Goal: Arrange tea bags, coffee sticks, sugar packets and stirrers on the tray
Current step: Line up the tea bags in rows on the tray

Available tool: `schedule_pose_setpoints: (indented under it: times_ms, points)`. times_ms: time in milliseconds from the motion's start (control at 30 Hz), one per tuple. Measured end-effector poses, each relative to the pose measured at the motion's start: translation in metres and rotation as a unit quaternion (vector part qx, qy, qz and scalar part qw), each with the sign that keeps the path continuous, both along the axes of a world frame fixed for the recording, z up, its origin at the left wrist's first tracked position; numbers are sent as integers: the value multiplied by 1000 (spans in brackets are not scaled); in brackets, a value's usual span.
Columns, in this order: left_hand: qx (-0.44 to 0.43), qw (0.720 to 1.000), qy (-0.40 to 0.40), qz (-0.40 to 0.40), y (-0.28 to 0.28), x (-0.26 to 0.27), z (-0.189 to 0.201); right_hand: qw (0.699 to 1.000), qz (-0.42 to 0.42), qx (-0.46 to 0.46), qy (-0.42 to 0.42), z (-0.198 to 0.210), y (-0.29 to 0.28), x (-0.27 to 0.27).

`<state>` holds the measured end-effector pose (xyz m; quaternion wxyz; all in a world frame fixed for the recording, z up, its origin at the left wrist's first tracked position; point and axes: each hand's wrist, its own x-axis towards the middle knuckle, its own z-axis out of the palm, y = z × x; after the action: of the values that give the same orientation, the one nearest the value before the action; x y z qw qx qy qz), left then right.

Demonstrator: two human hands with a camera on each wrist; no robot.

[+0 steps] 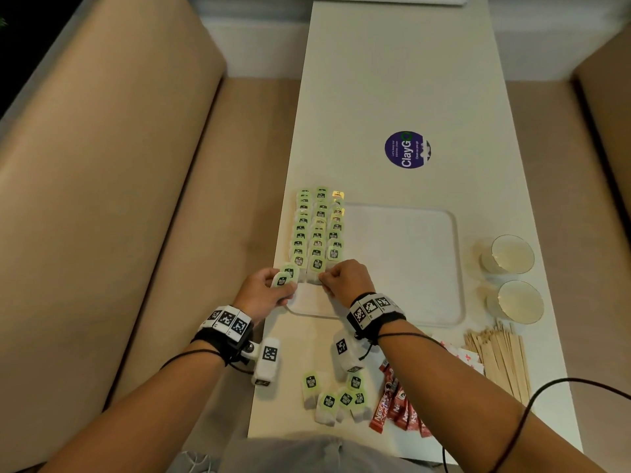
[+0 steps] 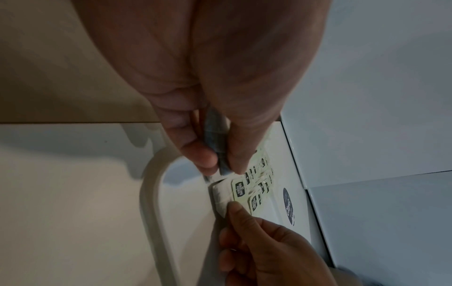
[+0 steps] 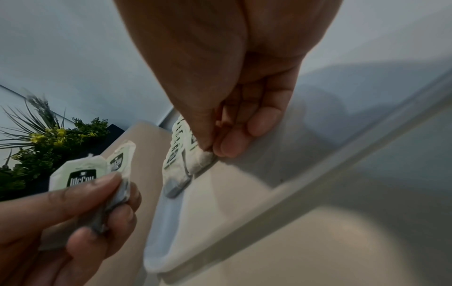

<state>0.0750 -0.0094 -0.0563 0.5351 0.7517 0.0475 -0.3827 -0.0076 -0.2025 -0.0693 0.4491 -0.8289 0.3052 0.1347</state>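
On the worktop [image 1: 403,80], three rows of tea bags [image 1: 317,230] fill the left side of the white tray [image 1: 457,268]. The left hand [image 1: 264,291] grips a small stack of bags [image 1: 283,276] over the tray's near-left corner. The right hand [image 1: 345,278] pinches the nearest bag of the middle row [image 3: 200,160] between thumb and forefinger. More bags [image 1: 336,399], coffee sticks [image 1: 396,404] and stirrers [image 1: 498,360] lie nearer, off the tray.
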Motion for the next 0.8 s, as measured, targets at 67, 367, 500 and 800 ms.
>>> schedule_pose_setpoints:
  times_ms: [67,367,500,800]
  points:
    - [-1,1000,-3,0,0,-1,1,1000,-3,-4,2,1,-1,-1]
    - [-31,1000,0,-3,-10,-10,8,998,-24,51,-37,11,1,-9]
    - [-40,999,-5,-3,-16,-14,11,994,9,84,-68,23,3,-20]
    - [-53,997,-27,-39,-27,-23,14,991,23,98,-91,22,5,-45]
